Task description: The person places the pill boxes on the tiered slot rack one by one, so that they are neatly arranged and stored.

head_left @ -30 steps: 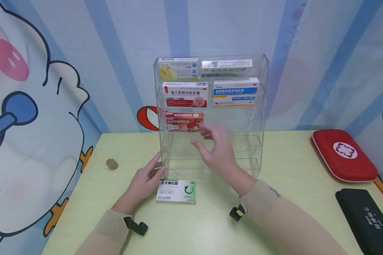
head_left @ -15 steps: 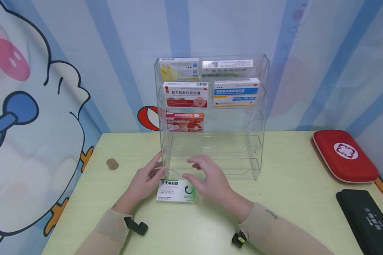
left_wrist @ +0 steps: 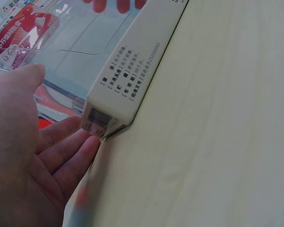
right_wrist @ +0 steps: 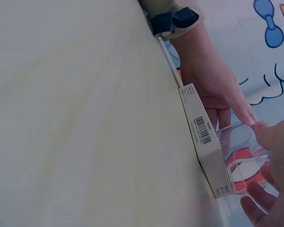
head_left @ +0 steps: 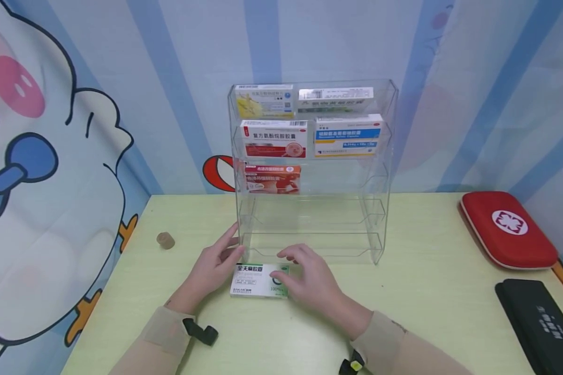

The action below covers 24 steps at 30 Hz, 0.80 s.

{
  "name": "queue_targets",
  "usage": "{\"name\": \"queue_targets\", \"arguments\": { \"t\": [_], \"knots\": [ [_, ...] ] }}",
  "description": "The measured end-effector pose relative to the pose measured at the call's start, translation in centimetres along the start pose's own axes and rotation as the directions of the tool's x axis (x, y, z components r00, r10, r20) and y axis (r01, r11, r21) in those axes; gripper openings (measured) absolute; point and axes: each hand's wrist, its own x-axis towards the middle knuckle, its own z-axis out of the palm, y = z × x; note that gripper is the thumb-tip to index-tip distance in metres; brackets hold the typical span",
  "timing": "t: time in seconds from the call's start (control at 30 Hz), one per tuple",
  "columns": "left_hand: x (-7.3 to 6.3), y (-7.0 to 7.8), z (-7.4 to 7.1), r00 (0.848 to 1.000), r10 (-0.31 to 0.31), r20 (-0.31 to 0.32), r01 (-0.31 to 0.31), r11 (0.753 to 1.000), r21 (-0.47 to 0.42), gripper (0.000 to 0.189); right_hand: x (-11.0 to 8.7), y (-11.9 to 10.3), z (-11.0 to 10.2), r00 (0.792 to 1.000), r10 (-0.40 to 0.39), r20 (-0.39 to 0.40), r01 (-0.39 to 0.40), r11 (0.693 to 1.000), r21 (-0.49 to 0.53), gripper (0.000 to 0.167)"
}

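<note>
A white and green medicine box (head_left: 255, 281) lies flat on the table before a clear tiered acrylic rack (head_left: 309, 233). My right hand (head_left: 316, 281) is at the box's right end, thumb over its printed face and fingers loosely bent, not gripping it. In the right wrist view, a gap shows between that hand (right_wrist: 274, 175) and the box (right_wrist: 203, 137). My left hand (head_left: 213, 265) rests against the rack's lower left corner, thumb in front and relaxed fingers along the side. The left wrist view shows this hand (left_wrist: 42, 151) near the box's end (left_wrist: 128, 71).
The rack's upper tiers hold several medicine boxes, among them a red box (head_left: 273, 180) and a blue-striped box (head_left: 348, 136). A small brown cork-like cylinder (head_left: 166, 240) stands left. At right lie a red first-aid case (head_left: 506, 229) and a black pouch (head_left: 539, 323).
My right hand has come down from beside the red box on the rack to the right end of the white and green box. The left hand has stayed at the rack's corner.
</note>
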Motion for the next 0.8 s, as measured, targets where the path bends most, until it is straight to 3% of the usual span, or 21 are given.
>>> {"name": "queue_targets", "arguments": {
  "t": [0.23,0.47,0.8],
  "knots": [
    [0.0,0.3,-0.1,1.0,-0.003,0.003,0.002,1.0,0.008,0.072,-0.9,0.8,0.6,0.999,0.046,0.005,-0.046,0.998,-0.043,0.042],
    [0.0,0.1,0.0,1.0,0.01,-0.003,-0.01,1.0,0.01,0.071,-1.7,1.1,1.0,0.988,0.117,0.103,-0.107,0.99,-0.092,0.053],
    [0.0,-0.1,0.0,1.0,0.013,0.001,-0.013,1.0,-0.019,0.07,-2.0,0.9,0.6,0.983,0.097,0.153,-0.083,0.992,-0.097,0.054]
  ]
}}
